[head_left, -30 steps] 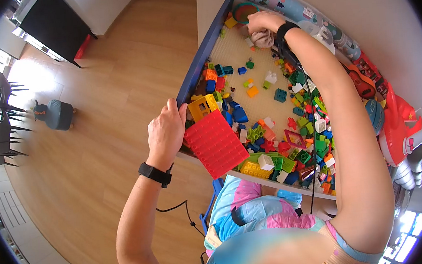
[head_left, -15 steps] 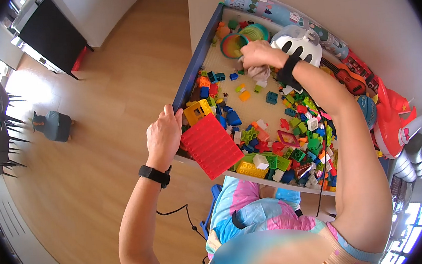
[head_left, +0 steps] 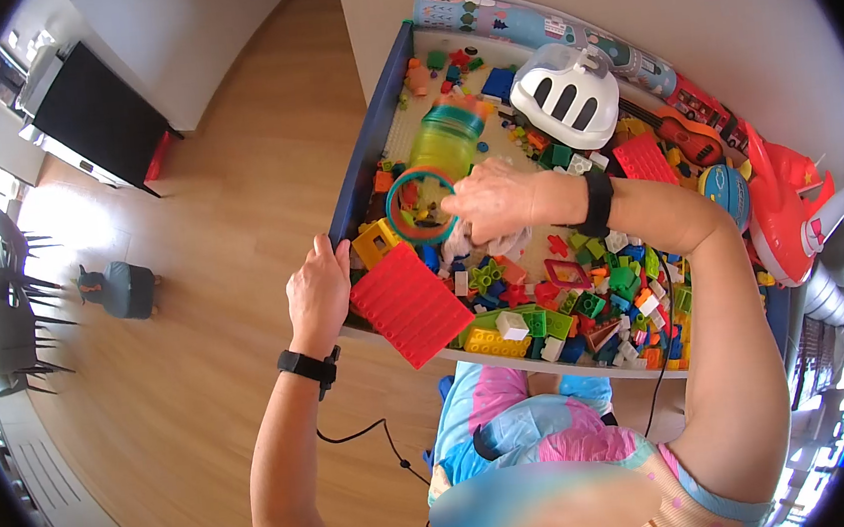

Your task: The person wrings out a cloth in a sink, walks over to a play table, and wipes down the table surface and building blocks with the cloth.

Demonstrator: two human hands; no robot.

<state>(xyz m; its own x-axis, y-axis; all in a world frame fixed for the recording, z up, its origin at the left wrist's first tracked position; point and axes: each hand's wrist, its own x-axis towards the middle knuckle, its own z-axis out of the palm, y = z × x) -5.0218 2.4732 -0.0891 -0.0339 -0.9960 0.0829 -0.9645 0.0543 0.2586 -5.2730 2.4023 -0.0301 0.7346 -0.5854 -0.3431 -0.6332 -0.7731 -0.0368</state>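
My left hand (head_left: pixel 316 291) grips the blue side edge of the toy tray (head_left: pixel 357 154) at its near left corner, beside a red studded plate (head_left: pixel 413 305) and a yellow block frame (head_left: pixel 374 243). Over the tray's left half, my right hand (head_left: pixel 497 200) is closed on a rainbow slinky (head_left: pixel 421 206) and a pale cloth (head_left: pixel 509 244). The slinky is stretched, its teal ring near my fingers and its green and orange coils (head_left: pixel 448 136) trailing toward the back. Loose bricks lie around and below the hand.
A white and clear toy case (head_left: pixel 565 98) stands at the tray's back. To the right are a toy guitar (head_left: pixel 689 135), a blue ball (head_left: pixel 724 194) and a red toy plane (head_left: pixel 779 217). A black cable (head_left: pixel 666 343) hangs over the near edge.
My right hand has come from the tray's back toward its near side with the cloth, pulling the slinky along. The view has shifted, and my left hand stays at the tray's edge.
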